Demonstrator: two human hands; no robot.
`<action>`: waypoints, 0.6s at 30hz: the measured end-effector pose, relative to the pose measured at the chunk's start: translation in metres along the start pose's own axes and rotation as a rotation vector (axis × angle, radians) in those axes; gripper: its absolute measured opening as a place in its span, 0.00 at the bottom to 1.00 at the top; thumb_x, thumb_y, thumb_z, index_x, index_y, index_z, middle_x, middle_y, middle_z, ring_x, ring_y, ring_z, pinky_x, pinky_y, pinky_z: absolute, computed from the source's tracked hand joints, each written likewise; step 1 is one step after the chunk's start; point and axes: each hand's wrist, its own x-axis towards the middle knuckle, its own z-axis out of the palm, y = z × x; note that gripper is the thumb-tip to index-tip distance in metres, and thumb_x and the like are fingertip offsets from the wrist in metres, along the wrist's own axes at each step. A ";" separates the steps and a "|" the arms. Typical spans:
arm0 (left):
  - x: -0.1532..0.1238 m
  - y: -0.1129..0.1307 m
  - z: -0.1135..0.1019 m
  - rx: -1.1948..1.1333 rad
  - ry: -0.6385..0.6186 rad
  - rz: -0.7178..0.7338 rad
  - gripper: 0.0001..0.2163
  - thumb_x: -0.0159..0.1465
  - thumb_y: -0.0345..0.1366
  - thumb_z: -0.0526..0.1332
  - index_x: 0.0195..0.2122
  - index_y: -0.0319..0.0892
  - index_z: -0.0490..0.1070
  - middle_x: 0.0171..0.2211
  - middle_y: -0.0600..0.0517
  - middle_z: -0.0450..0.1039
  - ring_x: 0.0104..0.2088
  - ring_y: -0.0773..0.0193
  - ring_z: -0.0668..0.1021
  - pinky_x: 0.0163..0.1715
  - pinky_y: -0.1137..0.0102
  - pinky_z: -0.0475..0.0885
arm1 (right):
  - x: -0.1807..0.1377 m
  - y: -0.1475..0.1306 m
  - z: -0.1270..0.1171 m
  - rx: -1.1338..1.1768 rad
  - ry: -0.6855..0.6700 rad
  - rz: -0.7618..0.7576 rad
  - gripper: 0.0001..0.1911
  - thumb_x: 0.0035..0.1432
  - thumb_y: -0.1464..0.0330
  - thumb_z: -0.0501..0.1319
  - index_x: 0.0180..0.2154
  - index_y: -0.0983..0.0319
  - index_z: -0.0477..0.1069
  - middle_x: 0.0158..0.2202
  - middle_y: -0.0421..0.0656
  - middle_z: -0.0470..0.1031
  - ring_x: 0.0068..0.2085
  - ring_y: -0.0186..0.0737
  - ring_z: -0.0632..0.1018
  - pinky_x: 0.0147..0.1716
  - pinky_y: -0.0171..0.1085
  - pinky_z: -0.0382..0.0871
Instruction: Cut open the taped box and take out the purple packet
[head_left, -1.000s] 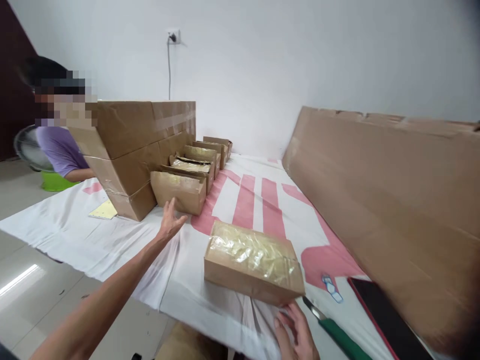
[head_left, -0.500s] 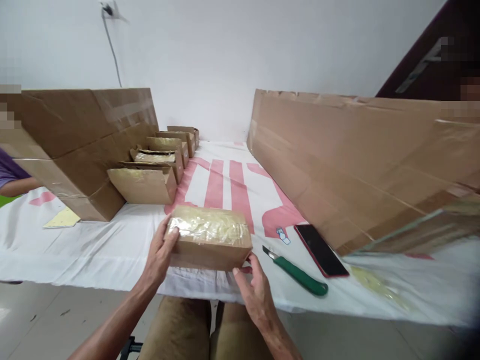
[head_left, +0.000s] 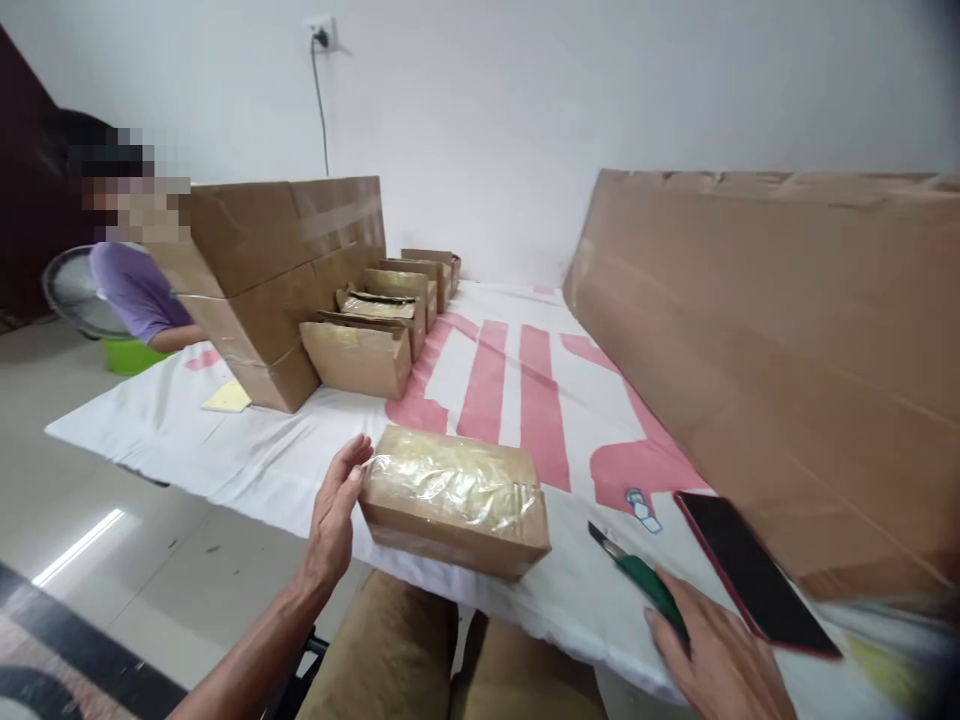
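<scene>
My left hand (head_left: 335,515) lies flat with the fingers together against the short end of the taped cardboard parcel (head_left: 455,500), steadying it near the table's front edge, while my right hand (head_left: 720,655) curls over the handle of the green utility knife (head_left: 637,572), though I cannot tell whether it has gripped it. Just beside the knife lies a dark phone (head_left: 754,570), and further back a row of open small cartons (head_left: 375,335) leans against a big carton (head_left: 277,270). I can read no writing anywhere; the small sticker (head_left: 642,508) is too tiny to make out.
</scene>
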 end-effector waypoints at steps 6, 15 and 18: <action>0.016 0.010 0.001 0.028 -0.118 0.113 0.27 0.65 0.46 0.61 0.64 0.44 0.68 0.69 0.46 0.63 0.68 0.45 0.67 0.68 0.53 0.62 | 0.007 -0.012 -0.011 0.075 -0.019 0.002 0.21 0.62 0.61 0.52 0.48 0.62 0.77 0.45 0.56 0.83 0.43 0.58 0.82 0.43 0.52 0.75; 0.020 0.008 0.006 0.169 -0.162 0.085 0.28 0.60 0.42 0.60 0.62 0.42 0.69 0.64 0.49 0.71 0.67 0.46 0.68 0.69 0.55 0.60 | 0.020 -0.059 -0.071 0.877 -0.134 0.623 0.27 0.60 0.45 0.59 0.42 0.62 0.77 0.32 0.47 0.81 0.29 0.42 0.77 0.30 0.39 0.73; 0.017 0.004 0.007 0.155 -0.159 0.087 0.29 0.60 0.41 0.60 0.63 0.42 0.68 0.64 0.49 0.71 0.66 0.46 0.69 0.68 0.55 0.61 | 0.027 -0.076 -0.075 1.043 -0.197 0.632 0.27 0.57 0.43 0.64 0.36 0.62 0.76 0.31 0.46 0.79 0.28 0.37 0.74 0.27 0.36 0.70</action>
